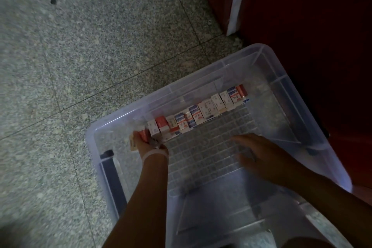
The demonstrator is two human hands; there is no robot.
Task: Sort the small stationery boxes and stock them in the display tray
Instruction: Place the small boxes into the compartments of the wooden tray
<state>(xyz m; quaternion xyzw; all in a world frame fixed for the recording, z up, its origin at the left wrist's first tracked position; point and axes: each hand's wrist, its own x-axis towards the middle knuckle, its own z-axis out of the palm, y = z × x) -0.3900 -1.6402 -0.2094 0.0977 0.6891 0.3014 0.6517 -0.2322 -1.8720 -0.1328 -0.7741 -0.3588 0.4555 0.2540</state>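
Floor: speckled grey terrazzo floor, dim light, dark red cabinet off to the right
Bin: clear plastic bin sitting on the floor
Boxes: row of small boxes along the far wall, just past both hands
Left hand: left hand gripping a few small boxes at the row's left end
Right hand: right hand blurry, fingers spread flat and relaxed, holding nothing, over the bin's gridded bottom

My boxes are white, red and blue; the bin is clear plastic with a gridded bottom; the floor is speckled grey-green; my wristband is white.
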